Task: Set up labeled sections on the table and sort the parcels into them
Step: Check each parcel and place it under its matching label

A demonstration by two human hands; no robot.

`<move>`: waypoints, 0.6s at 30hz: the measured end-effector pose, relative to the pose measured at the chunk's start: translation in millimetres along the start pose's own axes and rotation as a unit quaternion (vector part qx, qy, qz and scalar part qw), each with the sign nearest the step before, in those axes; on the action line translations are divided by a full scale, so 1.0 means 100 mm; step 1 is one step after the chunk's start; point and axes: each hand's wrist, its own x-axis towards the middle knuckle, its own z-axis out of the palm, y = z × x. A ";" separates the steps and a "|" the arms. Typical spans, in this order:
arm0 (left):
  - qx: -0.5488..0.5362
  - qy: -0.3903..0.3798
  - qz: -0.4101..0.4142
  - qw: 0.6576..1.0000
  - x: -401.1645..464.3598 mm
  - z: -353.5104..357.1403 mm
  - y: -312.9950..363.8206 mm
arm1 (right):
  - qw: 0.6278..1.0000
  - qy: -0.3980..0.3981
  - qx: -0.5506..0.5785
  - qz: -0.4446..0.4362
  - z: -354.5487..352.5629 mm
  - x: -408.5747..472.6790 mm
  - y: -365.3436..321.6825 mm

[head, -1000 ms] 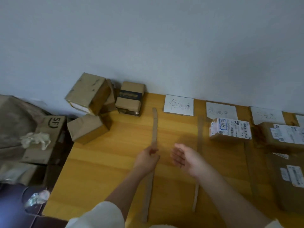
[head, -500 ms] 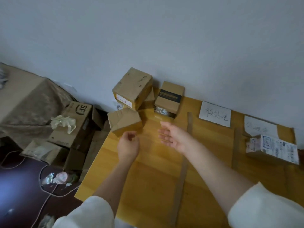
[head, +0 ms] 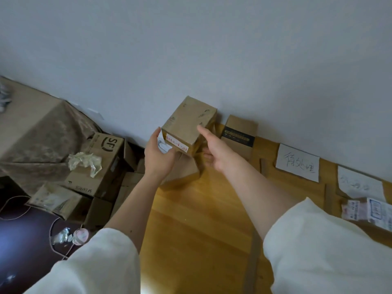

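Note:
A brown cardboard parcel [head: 188,124] with a red-and-white sticker sits tilted on the stack at the table's far left corner. My left hand [head: 159,153] grips its near left end. My right hand [head: 214,149] holds its right side, thumb on top and fingers underneath. A lower parcel [head: 183,171] lies partly hidden beneath my hands. A parcel with a black label [head: 239,134] stands against the wall to the right. Two handwritten paper labels [head: 298,162] [head: 358,183] lie along the wall, with cardboard strips [head: 254,251] [head: 264,166] as dividers. A parcel with white shipping labels [head: 369,213] sits at the right edge.
The wooden table [head: 201,219] ends at the left, next to a drop to the floor. Down there are an SF carton [head: 106,158], crumpled plastic [head: 84,162], more boxes, a cloth-covered block [head: 36,132] and a cable [head: 51,234].
My hands left the divider strip and went left to the parcel stack; both now hold the top parcel. The view swung left with them.

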 end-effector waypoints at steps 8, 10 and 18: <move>-0.011 -0.006 0.014 1.000 0.16 0.08 -0.07 | 0.999 -0.028 0.015 0.022 0.09 0.19 0.08; -0.023 0.004 0.008 1.000 0.17 0.09 -0.09 | 0.999 -0.028 0.036 0.018 0.08 0.19 0.10; -0.188 0.008 -0.031 0.982 -0.07 0.17 0.13 | 0.994 -0.020 0.087 -0.070 -0.29 -0.16 0.35</move>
